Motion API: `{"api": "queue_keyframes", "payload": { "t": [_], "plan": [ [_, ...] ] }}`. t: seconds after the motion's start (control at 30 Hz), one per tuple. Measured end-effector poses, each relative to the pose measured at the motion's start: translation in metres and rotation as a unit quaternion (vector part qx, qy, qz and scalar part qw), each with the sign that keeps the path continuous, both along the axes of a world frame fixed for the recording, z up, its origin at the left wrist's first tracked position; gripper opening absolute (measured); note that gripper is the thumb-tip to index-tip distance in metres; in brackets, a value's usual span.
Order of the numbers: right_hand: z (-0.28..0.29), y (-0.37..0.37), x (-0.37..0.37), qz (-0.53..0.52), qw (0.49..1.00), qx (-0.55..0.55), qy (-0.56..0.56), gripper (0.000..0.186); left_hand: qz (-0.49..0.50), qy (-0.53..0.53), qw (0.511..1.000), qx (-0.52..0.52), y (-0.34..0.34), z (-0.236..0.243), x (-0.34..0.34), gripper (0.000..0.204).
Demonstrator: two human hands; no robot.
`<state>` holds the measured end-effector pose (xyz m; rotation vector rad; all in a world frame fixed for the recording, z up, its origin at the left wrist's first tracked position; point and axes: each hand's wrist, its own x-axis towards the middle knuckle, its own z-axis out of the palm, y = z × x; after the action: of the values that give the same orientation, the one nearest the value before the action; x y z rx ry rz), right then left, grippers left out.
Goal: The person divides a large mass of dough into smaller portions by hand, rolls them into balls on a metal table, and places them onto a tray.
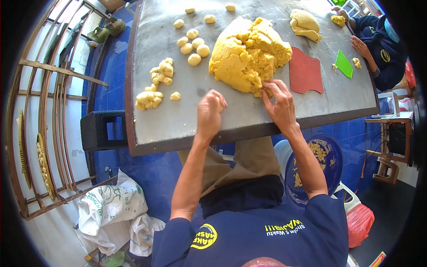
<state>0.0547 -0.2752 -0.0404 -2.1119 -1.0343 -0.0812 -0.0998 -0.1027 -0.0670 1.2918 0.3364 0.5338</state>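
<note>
A large mound of yellow dough [235, 58] with a torn, crumbly side lies on the metal-topped table [178, 122]. My right hand [279, 99] pinches dough at the mound's near edge, thumb and fingertips pressed into it. Just left of the mound, my left hand [211, 113] is closed above the tabletop, and a little pale dough shows between its fingers. Several smooth dough balls [194, 59] sit beyond that hand. Toward the table's left edge are small clustered dough pieces [149, 100] and one loose dough lump [175, 96].
A red flat sheet [306, 71], a green scraper [344, 64] and a pale dough slab [305, 25] lie to the right. Another person [378, 53] works at the table's right end. A blue tub [336, 171] holding crumbly dough stands below, beside my right arm.
</note>
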Motion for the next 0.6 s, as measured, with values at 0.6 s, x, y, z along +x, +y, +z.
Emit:
{"api": "queue_keyframes", "payload": {
  "t": [0.6],
  "plan": [
    [-0.015,-0.025,-0.012,-0.085,0.995,0.049,-0.009,0.033,0.132,0.194,0.766,0.599,0.025,0.029,-0.042,0.017]
  ]
}}
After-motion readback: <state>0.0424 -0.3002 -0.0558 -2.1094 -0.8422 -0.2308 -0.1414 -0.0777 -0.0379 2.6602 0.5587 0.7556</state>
